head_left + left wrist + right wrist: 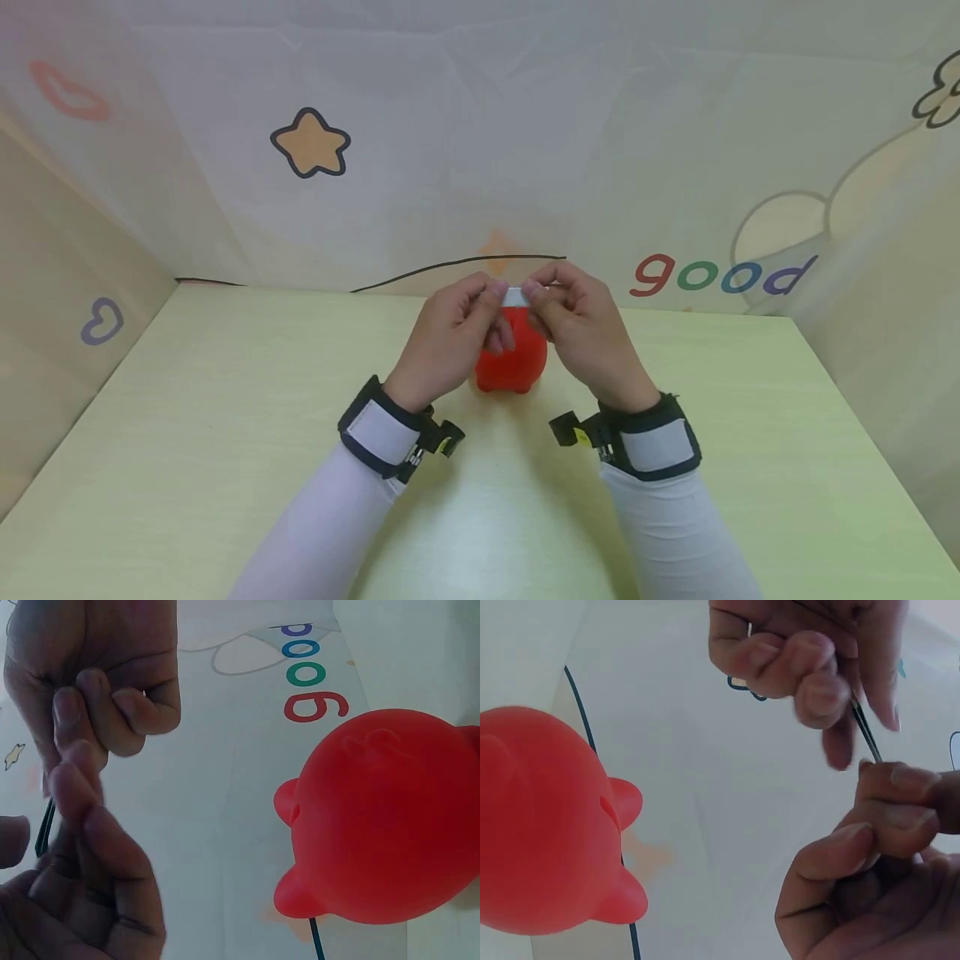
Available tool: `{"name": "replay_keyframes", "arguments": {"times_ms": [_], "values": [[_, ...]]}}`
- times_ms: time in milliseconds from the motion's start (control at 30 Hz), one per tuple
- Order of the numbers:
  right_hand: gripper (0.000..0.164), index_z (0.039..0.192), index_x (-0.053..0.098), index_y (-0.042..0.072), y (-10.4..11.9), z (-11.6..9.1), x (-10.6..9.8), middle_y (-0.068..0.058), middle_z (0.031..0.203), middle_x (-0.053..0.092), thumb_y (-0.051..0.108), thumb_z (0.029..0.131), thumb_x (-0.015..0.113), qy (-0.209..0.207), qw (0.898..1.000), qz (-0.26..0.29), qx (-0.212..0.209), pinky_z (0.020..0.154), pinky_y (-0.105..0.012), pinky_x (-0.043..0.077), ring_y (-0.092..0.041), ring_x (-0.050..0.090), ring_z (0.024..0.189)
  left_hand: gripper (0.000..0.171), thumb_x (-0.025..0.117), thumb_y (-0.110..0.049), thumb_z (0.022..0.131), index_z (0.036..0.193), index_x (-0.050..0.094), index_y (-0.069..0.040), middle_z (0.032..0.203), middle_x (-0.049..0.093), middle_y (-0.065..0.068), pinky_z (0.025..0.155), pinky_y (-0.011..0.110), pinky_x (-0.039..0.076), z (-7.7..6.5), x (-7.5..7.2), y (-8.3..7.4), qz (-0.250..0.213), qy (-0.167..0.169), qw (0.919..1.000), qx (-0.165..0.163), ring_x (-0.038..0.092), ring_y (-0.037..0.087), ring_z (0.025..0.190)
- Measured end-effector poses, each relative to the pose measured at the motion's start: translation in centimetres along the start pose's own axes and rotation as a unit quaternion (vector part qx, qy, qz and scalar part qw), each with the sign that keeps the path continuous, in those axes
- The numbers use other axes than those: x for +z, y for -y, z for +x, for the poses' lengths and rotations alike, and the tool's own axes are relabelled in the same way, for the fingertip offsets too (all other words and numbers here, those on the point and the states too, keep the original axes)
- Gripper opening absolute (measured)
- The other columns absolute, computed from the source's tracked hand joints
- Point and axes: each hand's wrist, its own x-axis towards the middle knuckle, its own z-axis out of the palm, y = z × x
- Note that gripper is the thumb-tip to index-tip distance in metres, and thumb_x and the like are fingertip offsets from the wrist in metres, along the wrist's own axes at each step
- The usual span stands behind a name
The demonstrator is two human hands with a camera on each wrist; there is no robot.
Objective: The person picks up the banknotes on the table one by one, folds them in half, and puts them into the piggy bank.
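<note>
A red piggy bank (pixel 517 354) stands on the table; its slot (pixel 609 811) shows between two ears. Above it both hands are at a small thin white slip (pixel 514 297), too covered to tell whether paper or card. In the wrist views the slip (pixel 866 731) is seen edge-on as a dark line. My right hand (pixel 588 325) pinches one end between thumb and fingertips. At the other end is my left hand (pixel 453 333), fingers curled and the slip between thumb and fingers; in the right wrist view its thumb (pixel 885 682) stands slightly off the slip.
The pale green table (pixel 225 467) reaches back to a hanging white cloth (pixel 465 150) printed with a star (pixel 311 142) and the word "good" (pixel 720 275). Cloth also rises at both sides. Each wrist wears a black strap (pixel 378 433) with a small camera.
</note>
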Motion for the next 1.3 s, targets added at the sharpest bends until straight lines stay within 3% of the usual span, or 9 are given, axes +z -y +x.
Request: {"name": "replay_keyframes", "arguments": {"times_ms": [200,367,467,567,733,867,1067,1300], "values": [[0.022,0.117,0.058,0.008,-0.2,0.1,-0.6,-0.006,0.075,0.054,0.027,0.108,0.054,-0.045,0.998,-0.020,0.037,0.056,-0.025,0.039,-0.021,0.051,0.069,0.028,0.047,-0.033,0.111,0.119,0.062,-0.011,0.095,0.068,0.011,0.072,0.037,0.055,0.1,-0.1,0.5,0.057,-0.013,0.9976,-0.036,0.062,0.025,0.083],[0.025,0.120,0.056,0.007,-0.3,0.4,-0.6,-0.008,0.086,0.055,0.030,0.109,0.052,-0.073,0.995,-0.029,0.068,0.060,-0.024,0.044,-0.022,0.053,0.070,0.026,0.053,-0.032,0.108,0.121,0.068,-0.015,0.115,0.063,0.007,0.079,0.037,0.057,0.4,-0.2,1.3,0.137,-0.036,0.9883,-0.057,0.061,0.024,0.100],[0.026,0.122,0.056,0.008,-0.4,0.5,-0.6,-0.010,0.088,0.055,0.031,0.109,0.052,-0.073,0.994,-0.030,0.079,0.060,-0.024,0.044,-0.022,0.054,0.070,0.028,0.062,-0.029,0.103,0.129,0.067,-0.018,0.127,0.058,0.009,0.086,0.041,0.060,0.5,0.0,1.8,0.166,-0.021,0.9825,-0.083,0.059,0.028,0.111],[0.028,0.125,0.057,0.009,-0.6,0.5,-0.6,-0.009,0.084,0.056,0.032,0.108,0.054,-0.071,0.994,-0.029,0.078,0.057,-0.024,0.043,-0.022,0.054,0.070,0.042,0.069,-0.029,0.099,0.139,0.061,-0.022,0.137,0.053,0.012,0.090,0.046,0.061,0.6,0.4,2.2,0.183,0.004,0.9767,-0.112,0.055,0.032,0.123],[0.028,0.116,0.061,0.011,-0.8,0.4,-0.8,-0.007,0.076,0.058,0.037,0.104,0.061,-0.080,0.994,-0.026,0.063,0.057,-0.026,0.046,-0.025,0.058,0.069,0.059,0.073,-0.033,0.095,0.150,0.052,-0.025,0.148,0.046,0.014,0.091,0.050,0.061,0.6,1.4,3.0,0.219,0.029,0.9665,-0.131,0.051,0.035,0.130],[0.028,0.107,0.062,0.010,-1.0,0.5,-0.9,-0.009,0.078,0.060,0.037,0.100,0.069,-0.093,0.994,-0.019,0.057,0.063,-0.026,0.053,-0.026,0.061,0.071,0.068,0.075,-0.035,0.094,0.155,0.046,-0.026,0.154,0.043,0.016,0.093,0.052,0.060,0.5,2.0,3.5,0.245,0.048,0.9577,-0.143,0.050,0.037,0.133],[0.027,0.111,0.070,0.010,-1.3,0.6,-0.9,-0.017,0.088,0.068,0.032,0.097,0.075,-0.105,0.993,-0.012,0.052,0.068,-0.025,0.060,-0.021,0.065,0.072,0.071,0.077,-0.032,0.093,0.156,0.045,-0.021,0.154,0.045,0.018,0.095,0.051,0.060,0.4,2.3,3.8,0.282,0.066,0.9458,-0.148,0.052,0.039,0.132],[0.027,0.119,0.071,0.010,-1.5,0.8,-0.9,-0.021,0.102,0.072,0.026,0.097,0.074,-0.102,0.993,-0.023,0.063,0.072,-0.028,0.061,-0.026,0.068,0.077,0.072,0.079,-0.032,0.092,0.156,0.046,-0.022,0.153,0.045,0.018,0.094,0.052,0.060,0.4,2.4,3.8,0.295,0.059,0.9419,-0.149,0.053,0.039,0.131]]}}
